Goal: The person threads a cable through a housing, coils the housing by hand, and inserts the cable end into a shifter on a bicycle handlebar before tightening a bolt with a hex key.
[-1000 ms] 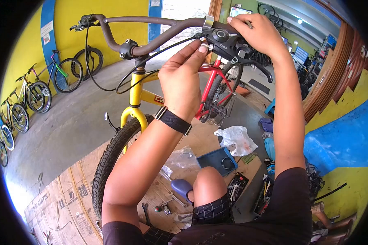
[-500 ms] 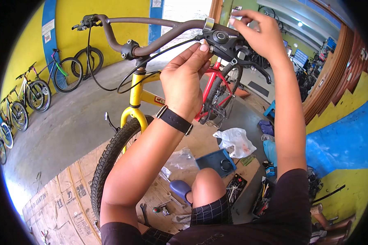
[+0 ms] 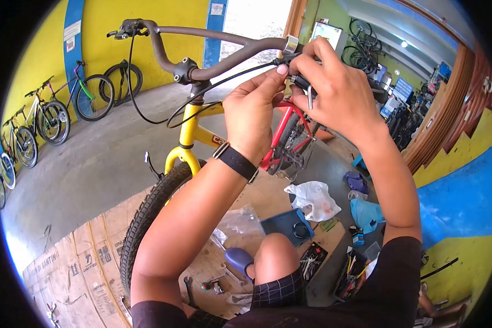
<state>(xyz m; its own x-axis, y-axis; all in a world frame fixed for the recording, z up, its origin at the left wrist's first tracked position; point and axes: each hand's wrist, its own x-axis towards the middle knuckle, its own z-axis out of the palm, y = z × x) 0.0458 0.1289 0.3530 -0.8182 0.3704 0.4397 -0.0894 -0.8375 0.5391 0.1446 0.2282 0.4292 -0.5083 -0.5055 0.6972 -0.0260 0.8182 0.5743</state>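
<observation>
A brown BMX-style handlebar (image 3: pixel 229 59) rises from a yellow bicycle frame (image 3: pixel 189 128). Near its right grip end, beside a silver clamp band (image 3: pixel 291 45), sits a black brake lever unit (image 3: pixel 299 82), mostly covered by my fingers. Thumb and forefinger of my left hand (image 3: pixel 251 106) pinch it where the black cable (image 3: pixel 229 80) enters. My right hand (image 3: pixel 336 90) curls over it from the other side, fingertips meeting the left ones. A short silver rod (image 3: pixel 310 98) sticks out below the right fingers; I cannot tell whether it is a tool or part of the lever.
Below stands the front tire (image 3: pixel 142 224) on flattened cardboard (image 3: pixel 93 262). A blue tray (image 3: pixel 276 224), a white plastic bag (image 3: pixel 314 199), wrenches (image 3: pixel 189 290) and a tool box (image 3: pixel 314 257) lie around my knee. A red bicycle (image 3: pixel 281 131) stands behind; more bicycles (image 3: pixel 52 120) line the yellow wall.
My right hand has come down from above the handlebar onto the brake lever unit. The unit has turned, and its long lever no longer shows. My left hand keeps its pinch.
</observation>
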